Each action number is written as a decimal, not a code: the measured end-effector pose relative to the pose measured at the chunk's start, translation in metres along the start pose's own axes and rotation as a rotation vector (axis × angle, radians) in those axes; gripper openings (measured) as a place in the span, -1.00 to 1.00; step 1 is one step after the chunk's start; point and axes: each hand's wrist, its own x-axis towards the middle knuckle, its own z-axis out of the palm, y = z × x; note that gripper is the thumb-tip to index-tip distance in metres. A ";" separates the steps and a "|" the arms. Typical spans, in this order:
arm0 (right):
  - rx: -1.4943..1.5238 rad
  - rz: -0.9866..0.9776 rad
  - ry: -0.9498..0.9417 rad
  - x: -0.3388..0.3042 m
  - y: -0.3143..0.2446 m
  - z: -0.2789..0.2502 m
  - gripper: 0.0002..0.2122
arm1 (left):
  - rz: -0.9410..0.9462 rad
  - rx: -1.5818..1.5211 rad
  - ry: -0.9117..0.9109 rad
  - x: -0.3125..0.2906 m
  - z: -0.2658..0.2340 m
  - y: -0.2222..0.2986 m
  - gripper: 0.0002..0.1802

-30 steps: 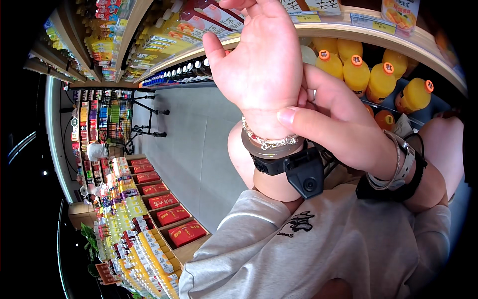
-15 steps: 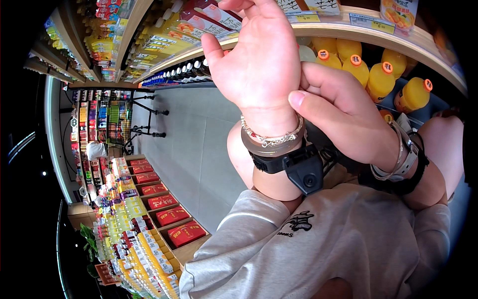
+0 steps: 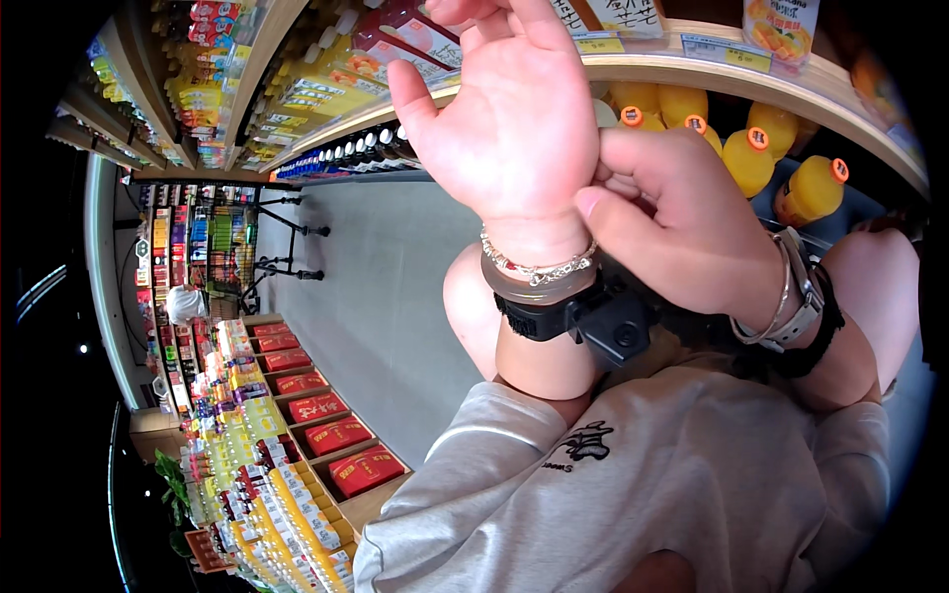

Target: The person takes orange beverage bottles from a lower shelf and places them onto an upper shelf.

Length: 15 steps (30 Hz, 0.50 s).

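Observation:
My left hand (image 3: 514,128) is raised palm up, its fingers spread and partly cut off by the top edge; it holds nothing. On that wrist sit a gold chain bracelet (image 3: 539,274), a brownish bangle (image 3: 529,292) and a black strap carrying a small black camera (image 3: 618,331). My right hand (image 3: 682,212) is closed beside the left wrist, its thumb tip at the edge of the left palm's heel. What its curled fingers hold, if anything, is hidden. A silver bangle and a light-strapped watch (image 3: 816,306) circle the right wrist.
Yellow drink bottles with orange caps (image 3: 751,163) stand under the wooden shelf edge (image 3: 682,74), close to my right hand. Packed drink shelves (image 3: 213,79) run along the upper left. A wheeled cart (image 3: 287,232) stands beyond the grey floor. Red boxes (image 3: 366,469) line a display at lower left.
The fingers of my right hand have curled in more beside the left wrist. The wrist camera has tilted slightly and shifted right. The whole view has moved a little.

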 end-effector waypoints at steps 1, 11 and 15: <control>-0.043 0.021 -0.009 0.000 -0.001 -0.001 -0.92 | -0.070 -0.053 -0.022 0.001 0.002 0.002 -0.69; -0.328 -0.096 0.302 0.017 0.001 -0.059 -0.88 | -0.369 0.261 -0.310 0.005 0.007 0.011 -0.70; -0.520 -0.288 0.891 0.044 0.017 -0.152 -0.81 | -0.302 0.703 -0.372 0.021 0.022 0.027 -0.68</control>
